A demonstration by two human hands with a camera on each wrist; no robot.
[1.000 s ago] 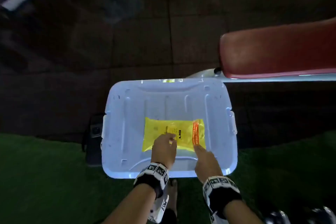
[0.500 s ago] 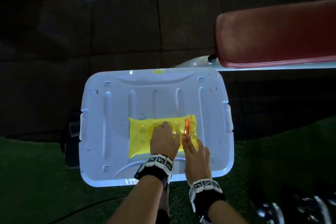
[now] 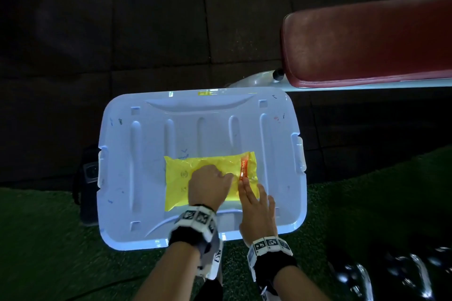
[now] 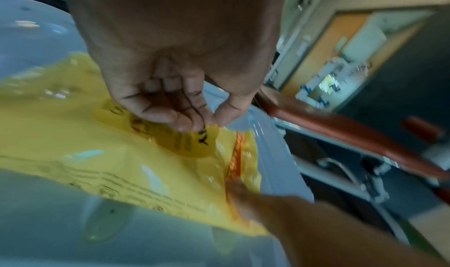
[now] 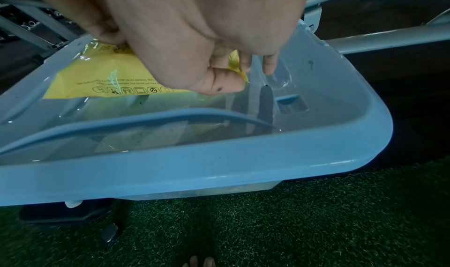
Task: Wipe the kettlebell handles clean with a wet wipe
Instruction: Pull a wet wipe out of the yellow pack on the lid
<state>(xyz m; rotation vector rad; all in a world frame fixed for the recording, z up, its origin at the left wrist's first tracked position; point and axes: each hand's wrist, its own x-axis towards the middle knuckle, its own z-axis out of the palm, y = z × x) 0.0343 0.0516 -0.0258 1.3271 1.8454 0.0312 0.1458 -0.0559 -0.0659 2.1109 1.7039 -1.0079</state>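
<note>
Yellow wipe pack (image 3: 178, 186) on blue lid (image 3: 137, 178); left hand (image 3: 208, 186) fingers (image 4: 185, 121) pinch flap (image 4: 192, 144), right hand (image 3: 256, 210) pinches pack corner.

The yellow wet wipe pack (image 3: 177, 186) lies flat on the pale blue bin lid (image 3: 146, 144), long side across, an orange strip (image 3: 244, 166) near its right end; its round label flap (image 4: 192, 144) looks partly peeled up, though blurred

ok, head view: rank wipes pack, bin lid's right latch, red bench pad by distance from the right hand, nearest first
1. wipes pack: pinched in the right hand's fingers.
2. right latch: on the bin lid, right edge.
3. red bench pad: beyond the lid, upper right.
</note>
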